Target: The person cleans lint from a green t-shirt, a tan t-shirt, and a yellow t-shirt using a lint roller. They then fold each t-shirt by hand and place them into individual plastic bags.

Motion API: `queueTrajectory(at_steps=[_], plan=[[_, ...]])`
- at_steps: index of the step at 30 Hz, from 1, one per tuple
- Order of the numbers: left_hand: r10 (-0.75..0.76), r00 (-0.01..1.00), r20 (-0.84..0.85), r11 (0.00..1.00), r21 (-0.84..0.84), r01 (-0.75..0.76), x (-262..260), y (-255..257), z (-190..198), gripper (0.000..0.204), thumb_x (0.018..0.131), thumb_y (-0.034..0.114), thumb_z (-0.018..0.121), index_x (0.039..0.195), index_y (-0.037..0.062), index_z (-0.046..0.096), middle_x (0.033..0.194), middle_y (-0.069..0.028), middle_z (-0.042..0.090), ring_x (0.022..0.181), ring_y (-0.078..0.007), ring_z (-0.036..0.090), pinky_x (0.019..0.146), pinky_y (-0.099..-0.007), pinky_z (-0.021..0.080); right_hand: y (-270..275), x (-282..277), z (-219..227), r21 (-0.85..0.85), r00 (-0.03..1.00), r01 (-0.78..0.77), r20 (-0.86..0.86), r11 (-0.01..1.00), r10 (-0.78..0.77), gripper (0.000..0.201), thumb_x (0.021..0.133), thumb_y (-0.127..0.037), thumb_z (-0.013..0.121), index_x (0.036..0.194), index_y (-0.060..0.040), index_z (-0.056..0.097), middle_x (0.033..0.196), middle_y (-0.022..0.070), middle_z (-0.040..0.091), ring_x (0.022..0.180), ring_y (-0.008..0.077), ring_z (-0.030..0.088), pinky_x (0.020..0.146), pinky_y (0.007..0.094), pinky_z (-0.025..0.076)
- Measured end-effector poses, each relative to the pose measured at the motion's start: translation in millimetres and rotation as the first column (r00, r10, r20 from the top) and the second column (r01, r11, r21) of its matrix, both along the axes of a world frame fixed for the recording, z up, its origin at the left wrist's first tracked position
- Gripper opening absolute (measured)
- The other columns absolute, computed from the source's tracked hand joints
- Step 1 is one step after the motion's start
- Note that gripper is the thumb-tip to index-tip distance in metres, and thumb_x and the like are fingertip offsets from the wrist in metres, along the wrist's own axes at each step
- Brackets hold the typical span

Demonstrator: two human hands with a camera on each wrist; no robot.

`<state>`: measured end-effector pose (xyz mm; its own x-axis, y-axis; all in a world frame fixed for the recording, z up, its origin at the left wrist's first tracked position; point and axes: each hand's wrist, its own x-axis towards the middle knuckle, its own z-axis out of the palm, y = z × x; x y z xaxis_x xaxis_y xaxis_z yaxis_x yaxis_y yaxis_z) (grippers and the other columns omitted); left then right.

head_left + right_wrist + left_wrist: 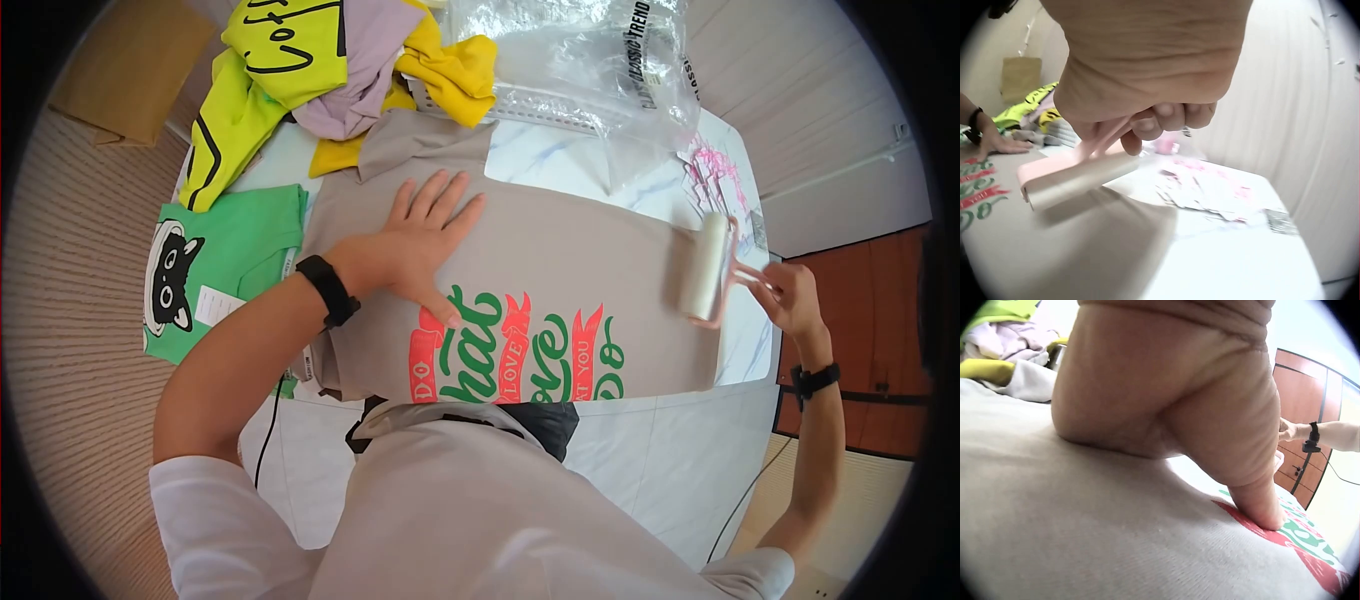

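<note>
A grey-beige T-shirt point(570, 240) with green and red lettering lies spread across the table. My left hand point(415, 245) rests on it with fingers spread, the thumb at the red and green print; the left wrist view shows the palm's heel pressing the cloth point(1097, 512). My right hand point(793, 298) grips the pink handle of a lint roller point(708, 268). Its white roll is over the shirt's right end, close over the cloth in the right wrist view, where curled fingers point(1166, 119) wrap the handle.
A green shirt with a black cat print point(235, 250) lies at the left. Behind it are heaped yellow, lilac and lime clothes point(350, 80). Clear plastic bags point(570, 60) lie on a white basket at the back. Pink-stringed tags point(712, 170) are at the table's right point(745, 340).
</note>
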<state>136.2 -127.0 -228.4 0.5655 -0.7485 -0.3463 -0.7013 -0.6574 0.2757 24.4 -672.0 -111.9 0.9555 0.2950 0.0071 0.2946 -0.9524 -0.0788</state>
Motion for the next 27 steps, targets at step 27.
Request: queueTrajectory(at_steps=[27], plan=[[-0.005,1.0,0.017,1.0,0.004,0.005,-2.1,-4.2,5.0,0.156,0.054,0.068,0.092,0.167,0.0008,0.007,0.171,-0.0341,-0.003,0.16,-0.0491,-0.007,0.125,-0.063,-0.003,15.6,-31.3,-25.4,0.232,0.984,0.175,-0.075,0.957,-0.162,0.035,0.087,-0.027,0.078,0.069,-0.0027,0.062,0.056,0.0113,0.047,0.047,0.0223,0.041,0.047,0.0357,0.034]])
